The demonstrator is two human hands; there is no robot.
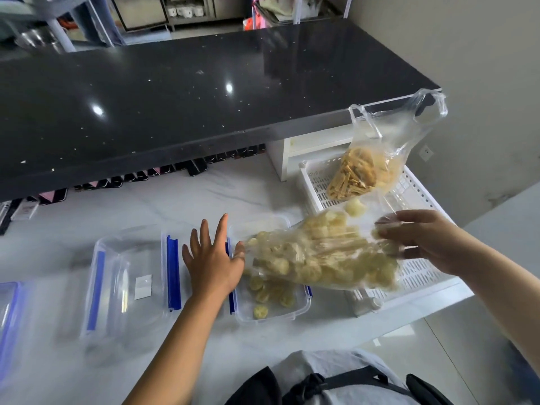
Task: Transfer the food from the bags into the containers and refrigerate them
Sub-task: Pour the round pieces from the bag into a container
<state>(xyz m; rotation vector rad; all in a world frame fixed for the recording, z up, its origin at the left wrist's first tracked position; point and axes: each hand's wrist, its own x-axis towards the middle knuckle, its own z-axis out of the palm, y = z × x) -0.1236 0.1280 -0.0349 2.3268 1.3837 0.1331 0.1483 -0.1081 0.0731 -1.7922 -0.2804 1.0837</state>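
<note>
A glossy black speckled stone counter (204, 97) spans 12 o'clock above a white marbled worktop (181, 206); a white perforated plastic tray (418, 276) sits at 3 o'clock; a clear plastic bag of pale yellow skewered slices (321, 258) tilts over a clear rectangular plastic container with blue clips (304, 310), mouth toward 9 o'clock; the right hand (423, 238) grips its far end; the left hand (213, 258), fingers spread and holding nothing, is at the container's 9 o'clock rim; loose slices (263, 296) lie inside.

Commercial kitchen: stone counter (204, 92), steel racks (190, 13).
</note>
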